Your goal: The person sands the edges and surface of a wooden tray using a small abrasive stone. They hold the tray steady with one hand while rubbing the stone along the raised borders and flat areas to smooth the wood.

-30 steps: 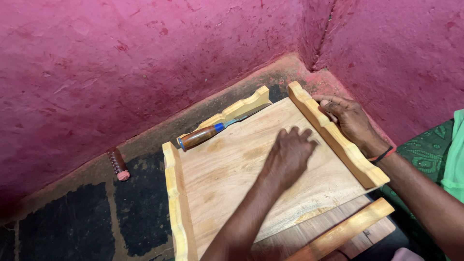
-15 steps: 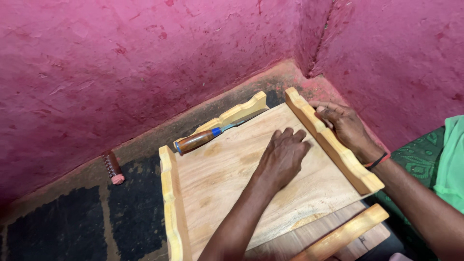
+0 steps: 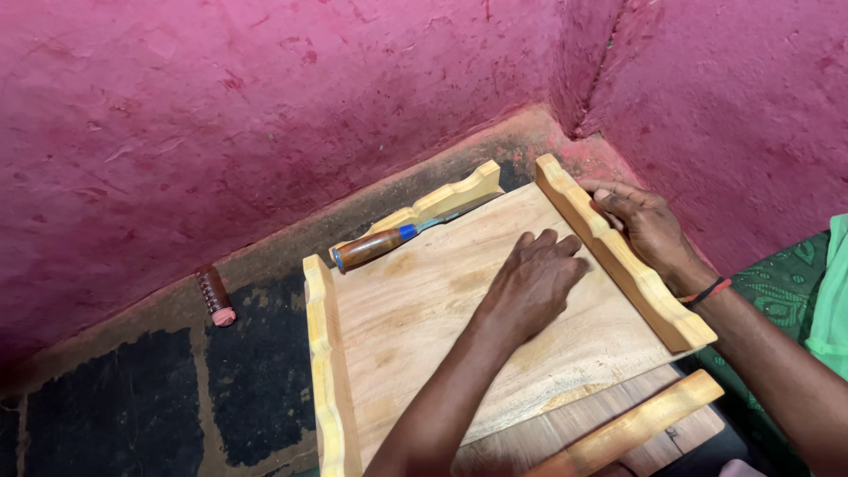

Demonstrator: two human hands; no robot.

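Observation:
A shallow wooden tray [image 3: 424, 300] with scalloped yellow side rails lies on the floor in a corner of pink walls. My left hand [image 3: 534, 283] rests palm down on the tray's flat board, fingers loosely curled toward the right rail. My right hand [image 3: 645, 230] grips the outer side of the right rail [image 3: 618, 256], a red and black band at its wrist. A chisel [image 3: 389, 243] with a brown wooden handle and blue collar lies along the tray's far edge, against the back rail [image 3: 446, 201].
A small brown and pink cylinder [image 3: 215, 296] lies on the dark floor to the left, near the wall. A loose yellow wooden strip [image 3: 636, 424] and a second board sit under the tray's near right corner. Green cloth [image 3: 786, 283] shows at the right.
The view has drifted slightly, so the tray sits a little lower left in frame. My left hand's fingers have curled in a bit; both hands stay on the tray.

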